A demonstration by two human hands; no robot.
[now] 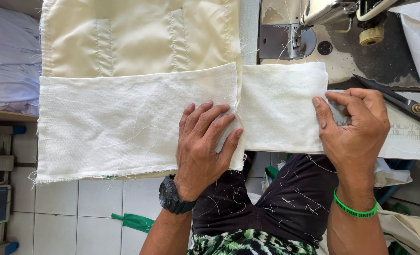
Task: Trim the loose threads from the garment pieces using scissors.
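Note:
A cream cloth panel (pixel 120 118) lies flat with a quilted, shinier cream piece (pixel 139 35) above it. My left hand (pixel 205 144) presses flat on the panel beside a vertical seam (pixel 238 113), fingers spread. A smaller cream cloth piece (pixel 281 108) extends right of the seam. My right hand (pixel 354 127) pinches that piece's right edge, the thumb on top of the cloth. A black watch is on my left wrist and a green band on my right wrist.
A sewing machine (pixel 333 9) and its metal bed (pixel 285 40) stand at the top right. Black scissors (pixel 399 101) lie right of my right hand, over a ruler strip (pixel 406 132). Pale lilac fabric (pixel 9 56) is stacked at the left. Tiled floor shows below.

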